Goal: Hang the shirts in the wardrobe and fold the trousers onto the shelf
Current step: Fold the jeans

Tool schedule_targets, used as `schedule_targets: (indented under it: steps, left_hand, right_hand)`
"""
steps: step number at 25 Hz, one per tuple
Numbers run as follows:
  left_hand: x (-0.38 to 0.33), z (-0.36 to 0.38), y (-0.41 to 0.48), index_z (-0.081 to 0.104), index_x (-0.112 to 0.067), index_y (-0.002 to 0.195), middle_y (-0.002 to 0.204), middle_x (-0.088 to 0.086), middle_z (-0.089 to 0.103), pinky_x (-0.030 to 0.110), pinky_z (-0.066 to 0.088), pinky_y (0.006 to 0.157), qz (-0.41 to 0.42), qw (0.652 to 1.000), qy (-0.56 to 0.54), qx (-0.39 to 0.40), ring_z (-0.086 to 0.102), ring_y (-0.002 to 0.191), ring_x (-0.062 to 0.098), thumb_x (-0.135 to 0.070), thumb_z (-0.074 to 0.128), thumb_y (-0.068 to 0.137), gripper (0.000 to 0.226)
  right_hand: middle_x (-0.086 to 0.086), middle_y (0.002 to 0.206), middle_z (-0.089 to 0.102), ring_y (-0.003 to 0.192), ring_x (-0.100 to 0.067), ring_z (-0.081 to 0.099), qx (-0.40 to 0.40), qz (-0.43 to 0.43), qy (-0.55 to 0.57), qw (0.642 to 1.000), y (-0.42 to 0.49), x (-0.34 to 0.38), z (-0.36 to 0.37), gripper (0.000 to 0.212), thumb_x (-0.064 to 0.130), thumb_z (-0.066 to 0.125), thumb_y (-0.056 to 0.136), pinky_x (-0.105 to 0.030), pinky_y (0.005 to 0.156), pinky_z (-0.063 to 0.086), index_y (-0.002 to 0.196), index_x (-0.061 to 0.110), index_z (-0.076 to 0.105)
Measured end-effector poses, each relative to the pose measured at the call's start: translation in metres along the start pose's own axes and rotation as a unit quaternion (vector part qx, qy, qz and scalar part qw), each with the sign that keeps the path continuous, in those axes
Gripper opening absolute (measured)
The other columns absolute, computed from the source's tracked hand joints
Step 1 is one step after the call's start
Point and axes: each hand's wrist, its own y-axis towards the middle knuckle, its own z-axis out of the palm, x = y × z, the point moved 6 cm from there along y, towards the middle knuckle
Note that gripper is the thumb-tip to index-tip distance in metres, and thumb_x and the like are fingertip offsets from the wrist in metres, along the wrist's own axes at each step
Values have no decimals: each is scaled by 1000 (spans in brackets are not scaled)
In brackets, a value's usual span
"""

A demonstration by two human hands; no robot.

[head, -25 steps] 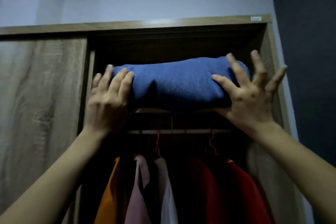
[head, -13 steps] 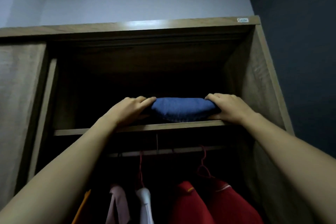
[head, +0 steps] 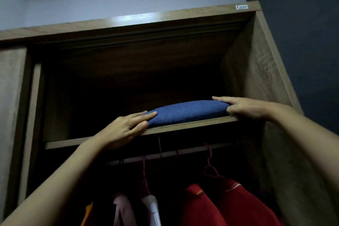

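Evidently nearly done, I judge: shirts (head: pixel 229 205) hang at six o'clock, while my left hand (head: pixel 124 130) and right hand (head: pixel 247 109) press flat-fingered on the trousers (head: pixel 187 113) folded on the shelf (head: pixel 73 143)

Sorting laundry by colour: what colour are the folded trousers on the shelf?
Blue; the folded trousers show plainly in the head view.
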Motion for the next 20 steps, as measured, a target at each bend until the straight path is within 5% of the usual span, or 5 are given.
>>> schedule_targets:
  steps: [4, 6, 9, 13, 20]
  left_hand:
    - [-8, -7, -3, 4, -67, 131, 158, -12, 9, 53, 6, 113, -101, 993, 66, 15, 11, 145, 20, -76, 2, 76, 56]
    - [-27, -23, 6, 6, -48, 144, 158, -8, 9, 49, 6, 115, -84, 992, 62, -74, 8, 146, 17, -68, 9, 80, 66]
    - [-57, -12, 29, 13, -28, 150, 159, -2, 10, 44, 14, 115, -92, 981, 148, -89, 11, 146, 19, -51, 18, 97, 59]
    - [-64, 32, 45, 16, -33, 148, 154, 2, 28, 51, 23, 107, -130, 953, 270, -44, 31, 138, 28, -69, -2, 83, 76]
    - [-92, 54, 72, 14, -34, 147, 149, 1, 34, 49, 27, 100, -65, 964, 250, -57, 39, 127, 26, -85, -5, 64, 99]
  right_hand:
    - [9, 154, 27, 143, -9, 17, -118, 14, -183, 976, -16, 19, -6, 105, 87, -3, 65, -47, 116, 1, 145, 28, 28]
    - [8, 154, 26, 144, -7, 14, -196, -55, -201, 958, -14, 50, -7, 104, 84, -5, 67, -42, 116, 6, 144, 25, 32]
    - [8, 154, 27, 144, -12, 18, -242, -116, -186, 945, 9, 85, 5, 57, 56, 20, 93, -41, 115, 12, 144, 31, 30]
    - [8, 142, 47, 129, -19, 44, -209, -58, -249, 944, 30, 58, 31, 45, 47, 20, 97, -43, 105, 28, 137, 38, 38]
    - [12, 132, 53, 120, -15, 47, -262, -58, -261, 927, 14, 9, 11, 47, 50, 15, 95, -37, 95, 29, 134, 39, 40]
